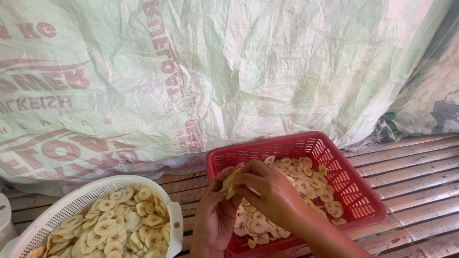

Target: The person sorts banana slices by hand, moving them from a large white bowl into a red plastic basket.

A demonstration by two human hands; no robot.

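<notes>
My left hand (pixel 214 212) and my right hand (pixel 267 191) meet over the near left part of a red slotted plastic basket (pixel 356 188). Together they pinch a small stack of pale yellow banana slices (pixel 230 184), fingers closed around it. Loose banana slices (pixel 306 184) lie scattered over the red basket's floor, more of them under my hands. To the left stands a round white plastic basket (pixel 71 200) heaped with the same kind of slices (pixel 119 224).
Both baskets rest on a platform of wooden slats (pixel 416 181) with gaps between them. Behind them hangs a large white woven plastic sack sheet (pixel 229 71) with red print, covering a bulky pile. A white object's edge (pixel 5 210) shows at far left.
</notes>
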